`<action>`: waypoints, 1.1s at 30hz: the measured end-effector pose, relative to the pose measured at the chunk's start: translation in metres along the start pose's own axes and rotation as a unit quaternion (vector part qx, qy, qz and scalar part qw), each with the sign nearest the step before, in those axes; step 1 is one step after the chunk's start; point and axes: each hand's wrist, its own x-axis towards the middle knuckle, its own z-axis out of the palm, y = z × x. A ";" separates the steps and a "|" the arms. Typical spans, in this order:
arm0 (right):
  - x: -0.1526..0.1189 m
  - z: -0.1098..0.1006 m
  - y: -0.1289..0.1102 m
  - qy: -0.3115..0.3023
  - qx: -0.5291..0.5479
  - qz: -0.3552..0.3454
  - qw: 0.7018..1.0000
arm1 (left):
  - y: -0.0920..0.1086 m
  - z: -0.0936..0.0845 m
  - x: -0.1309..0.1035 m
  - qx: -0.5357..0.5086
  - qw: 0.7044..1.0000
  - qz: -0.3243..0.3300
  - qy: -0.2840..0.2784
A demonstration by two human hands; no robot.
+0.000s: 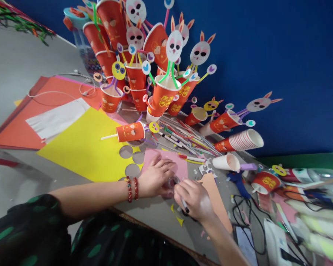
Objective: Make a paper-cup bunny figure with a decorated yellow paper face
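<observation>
Near the table's front edge, a pink sheet (180,167) lies partly under my left hand (157,178), whose fingers are spread over it. A small round see-through object (172,181) sits between my two hands, partly hidden by the fingers. My right hand (192,197) is closed around a dark-tipped pen (185,206), close beside my left fingertips. A yellow sheet (86,147) with round holes along its right side lies left of the pink one. To the right of my right hand is an orange paper strip (215,199).
Red paper cups (165,96) with rabbit faces stand stacked at the back. Pens and sticks (183,135) lie in front of them. A blue glue gun (240,183), black cable, phone (245,240) and bottle (316,175) are on the right; red sheets (22,122) are left.
</observation>
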 end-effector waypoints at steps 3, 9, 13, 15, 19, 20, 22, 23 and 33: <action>0.000 -0.001 -0.001 -0.001 0.004 0.002 1.000 | 0.000 0.000 0.000 -0.001 1.000 -0.001 0.003; 0.001 -0.002 -0.002 -0.010 0.024 0.012 1.000 | 0.000 0.001 0.000 -0.003 1.000 -0.001 0.010; 0.006 -0.006 -0.003 -0.018 0.040 0.024 0.999 | -0.001 0.001 -0.001 -0.010 1.000 0.003 0.010; 0.009 -0.008 -0.003 -0.022 0.047 0.041 0.998 | 0.000 0.000 -0.001 -0.011 1.000 0.002 0.007; 0.013 -0.010 0.003 -0.018 0.097 0.086 0.991 | 0.000 -0.001 0.000 -0.009 1.000 -0.002 -0.001; 0.013 -0.010 0.005 -0.016 0.111 0.098 0.989 | 0.000 -0.001 0.000 -0.009 1.000 -0.003 -0.001; 0.011 -0.010 0.008 -0.012 0.132 0.121 0.984 | 0.000 -0.001 0.001 -0.012 1.000 -0.003 -0.003; 0.011 -0.010 0.009 -0.010 0.136 0.128 0.982 | 0.000 -0.001 0.001 -0.013 1.000 -0.003 -0.004; 0.014 -0.007 0.004 0.000 0.085 0.079 0.993 | 0.000 -0.002 0.000 -0.019 1.000 -0.002 -0.004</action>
